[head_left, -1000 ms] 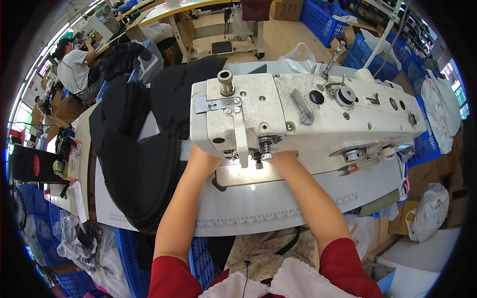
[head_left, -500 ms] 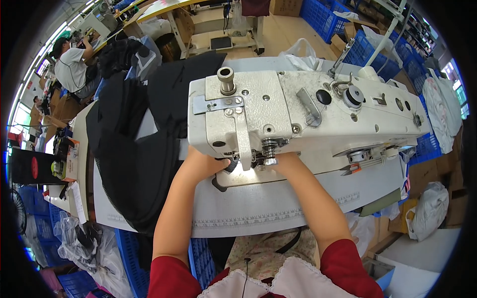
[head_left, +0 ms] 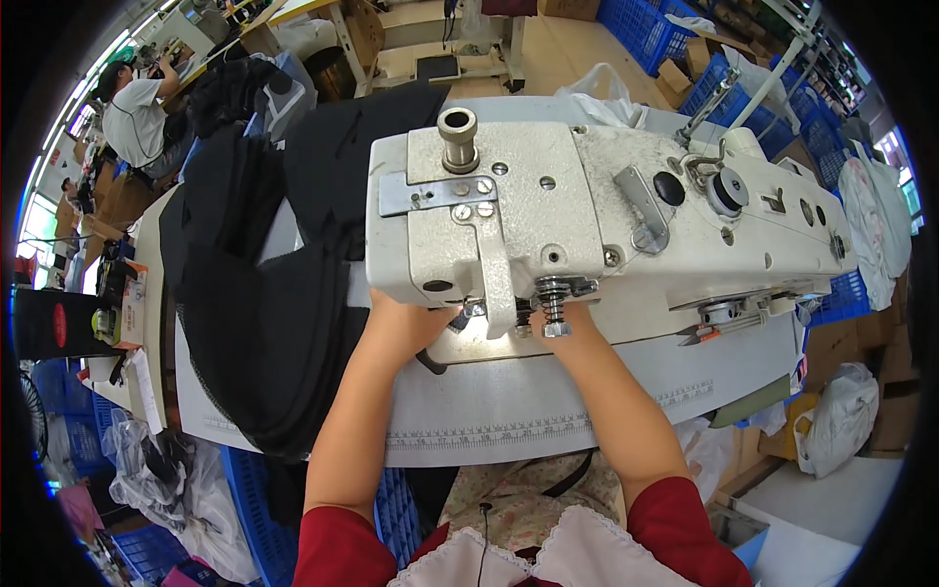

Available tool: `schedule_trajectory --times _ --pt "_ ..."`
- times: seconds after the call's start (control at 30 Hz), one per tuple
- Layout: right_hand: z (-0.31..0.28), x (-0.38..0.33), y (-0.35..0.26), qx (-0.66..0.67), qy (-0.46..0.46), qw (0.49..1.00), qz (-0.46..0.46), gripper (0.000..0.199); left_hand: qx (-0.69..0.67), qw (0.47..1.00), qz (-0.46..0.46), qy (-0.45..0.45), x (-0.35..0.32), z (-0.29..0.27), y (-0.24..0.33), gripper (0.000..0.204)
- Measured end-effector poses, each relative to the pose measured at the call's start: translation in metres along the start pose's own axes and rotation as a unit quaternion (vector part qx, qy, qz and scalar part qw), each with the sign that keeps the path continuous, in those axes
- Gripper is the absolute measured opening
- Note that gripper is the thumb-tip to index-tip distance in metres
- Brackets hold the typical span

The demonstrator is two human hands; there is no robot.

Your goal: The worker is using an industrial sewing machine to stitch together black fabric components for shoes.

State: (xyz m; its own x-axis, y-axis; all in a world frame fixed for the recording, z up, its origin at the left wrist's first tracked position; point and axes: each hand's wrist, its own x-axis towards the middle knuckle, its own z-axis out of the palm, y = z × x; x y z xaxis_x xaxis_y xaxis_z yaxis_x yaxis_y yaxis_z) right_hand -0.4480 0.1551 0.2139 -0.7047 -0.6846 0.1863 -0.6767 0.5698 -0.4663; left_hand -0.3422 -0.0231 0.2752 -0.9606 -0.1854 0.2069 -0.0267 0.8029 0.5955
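Observation:
A white sewing machine [head_left: 533, 210] stands on a pale table and covers much of both hands. My left hand [head_left: 403, 328] reaches in at the left of the machine head. A small bit of dark cloth [head_left: 458, 319] shows by its thumb; the other fingers are hidden. On the other side of the presser area, my right hand [head_left: 572, 328] goes under the machine arm, its fingers out of sight behind the metal parts. Layered black fabric pieces [head_left: 259, 333] lie left of my left forearm, overhanging the table's front edge.
A ruler strip [head_left: 509, 427] runs along the table's front edge. More black fabric [head_left: 357, 147] lies behind the machine head, and a white plastic bag [head_left: 606, 93] sits at the back. Blue crates [head_left: 650, 39] stand far right. A person [head_left: 137, 112] sits at another machine, far left.
The view has shifted slightly, so the machine head looks nearer and larger. Less of the dark cloth by my left thumb shows now. Both hands stay beside the machine head.

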Motion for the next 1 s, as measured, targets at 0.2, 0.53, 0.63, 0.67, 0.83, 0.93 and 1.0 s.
schedule_trajectory --times 0.2,0.53,0.63,0.67,0.83,0.93,1.0 --pt "-0.002 0.009 0.000 -0.143 0.124 0.976 -0.109 0.010 0.004 0.999 -0.019 0.030 0.010 -0.008 0.020 0.032" --pt "-0.010 0.018 -0.007 -0.026 -0.268 0.951 0.155 0.047 0.008 0.999 0.001 0.045 0.002 0.005 0.005 0.037" --pt "-0.017 0.019 -0.013 -0.059 -0.291 0.942 0.154 0.051 -0.023 0.998 0.000 0.052 0.001 0.006 0.008 0.038" --pt "-0.017 0.016 -0.016 -0.100 -0.277 0.947 0.125 0.051 -0.031 0.998 0.007 0.063 0.001 0.006 0.008 0.037" --pt "0.005 0.001 -0.008 -0.074 0.133 0.988 -0.037 0.020 0.019 0.996 0.042 0.073 0.003 0.007 0.010 0.035" --pt "0.004 -0.003 -0.006 -0.065 0.089 0.993 -0.044 0.011 0.011 0.996 0.048 0.080 0.002 0.011 0.004 0.034" --pt "0.005 -0.003 -0.007 -0.047 0.098 0.993 -0.046 0.010 0.009 0.994 0.059 0.090 0.000 0.011 0.000 0.034"
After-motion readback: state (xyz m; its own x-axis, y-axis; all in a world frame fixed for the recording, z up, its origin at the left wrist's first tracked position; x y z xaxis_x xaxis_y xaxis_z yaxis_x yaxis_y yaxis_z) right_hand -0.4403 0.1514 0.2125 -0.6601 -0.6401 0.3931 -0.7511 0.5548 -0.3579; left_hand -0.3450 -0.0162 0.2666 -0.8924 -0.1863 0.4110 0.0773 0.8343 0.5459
